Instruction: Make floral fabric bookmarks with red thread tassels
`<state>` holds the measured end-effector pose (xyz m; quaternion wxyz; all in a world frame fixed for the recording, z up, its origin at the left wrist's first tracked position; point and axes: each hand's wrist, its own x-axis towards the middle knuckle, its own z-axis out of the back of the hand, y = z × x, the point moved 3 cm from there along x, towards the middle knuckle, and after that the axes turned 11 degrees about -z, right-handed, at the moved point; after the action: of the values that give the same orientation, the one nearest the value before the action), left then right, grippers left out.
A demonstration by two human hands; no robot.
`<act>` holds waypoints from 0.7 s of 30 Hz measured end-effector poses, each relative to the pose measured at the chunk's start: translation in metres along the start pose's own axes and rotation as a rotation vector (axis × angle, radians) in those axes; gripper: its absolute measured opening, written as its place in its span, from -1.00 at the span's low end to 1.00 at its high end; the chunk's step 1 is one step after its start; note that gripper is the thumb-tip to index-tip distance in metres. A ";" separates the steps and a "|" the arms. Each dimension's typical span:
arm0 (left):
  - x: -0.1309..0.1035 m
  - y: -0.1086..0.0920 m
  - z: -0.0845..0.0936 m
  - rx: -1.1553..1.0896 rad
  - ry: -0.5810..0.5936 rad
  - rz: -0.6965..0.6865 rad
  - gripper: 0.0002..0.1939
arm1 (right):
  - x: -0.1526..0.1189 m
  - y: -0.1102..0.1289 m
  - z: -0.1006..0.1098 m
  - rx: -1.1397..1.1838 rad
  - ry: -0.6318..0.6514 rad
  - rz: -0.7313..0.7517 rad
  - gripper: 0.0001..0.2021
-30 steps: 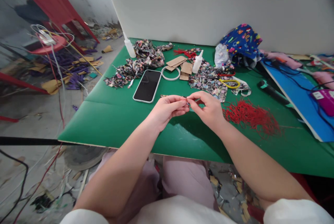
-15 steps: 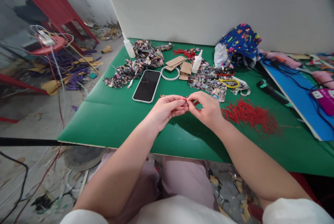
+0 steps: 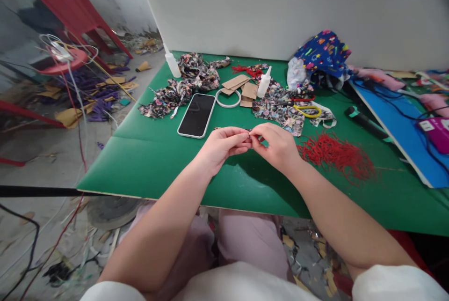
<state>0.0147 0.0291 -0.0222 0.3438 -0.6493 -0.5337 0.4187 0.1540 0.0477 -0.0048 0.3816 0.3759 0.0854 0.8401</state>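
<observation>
Barely a shift at frame centre: left hand (image 3: 224, 143) and right hand (image 3: 276, 144) stay pinched on a small dark piece (image 3: 249, 136), so the fingerwork looks unfinished.

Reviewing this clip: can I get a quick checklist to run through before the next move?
1. Left hand and right hand close together: ok.
2. Small patterned piece at their fingers fully visible: not ok, mostly covered.
3. Yellow-handled scissors apart from both hands: ok, lying on patterned cloth.
4. Red strings clear of the right wrist: cannot tell; they border it in this view.
5. Phone lying flat: ok.
</observation>
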 end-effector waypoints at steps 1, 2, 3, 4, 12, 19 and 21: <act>0.000 0.000 0.000 0.005 -0.006 -0.003 -0.87 | 0.000 0.000 0.000 -0.002 0.002 0.002 -0.89; 0.000 0.000 0.000 0.009 -0.011 -0.005 -0.88 | 0.000 0.000 0.000 -0.005 0.003 0.004 -0.89; 0.000 0.000 0.000 0.013 -0.017 -0.006 -0.88 | 0.000 0.000 0.000 -0.009 0.005 0.006 -0.89; 0.000 0.000 0.000 0.016 -0.022 -0.006 -0.89 | 0.000 0.000 0.000 -0.013 0.007 0.007 -0.88; 0.002 0.002 0.001 0.018 -0.028 -0.037 -0.91 | 0.000 0.001 -0.001 0.125 0.017 -0.177 -0.88; 0.001 0.000 0.000 0.029 -0.059 -0.069 -0.90 | 0.000 -0.004 -0.005 0.354 0.082 -0.458 -0.87; 0.001 0.000 -0.001 0.043 -0.062 -0.083 -0.88 | 0.000 -0.004 -0.004 0.371 0.069 -0.482 -0.88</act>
<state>0.0152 0.0303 -0.0217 0.3578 -0.6059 -0.5615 0.4353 0.1539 0.0512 -0.0094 0.4918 0.3794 0.3372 0.7074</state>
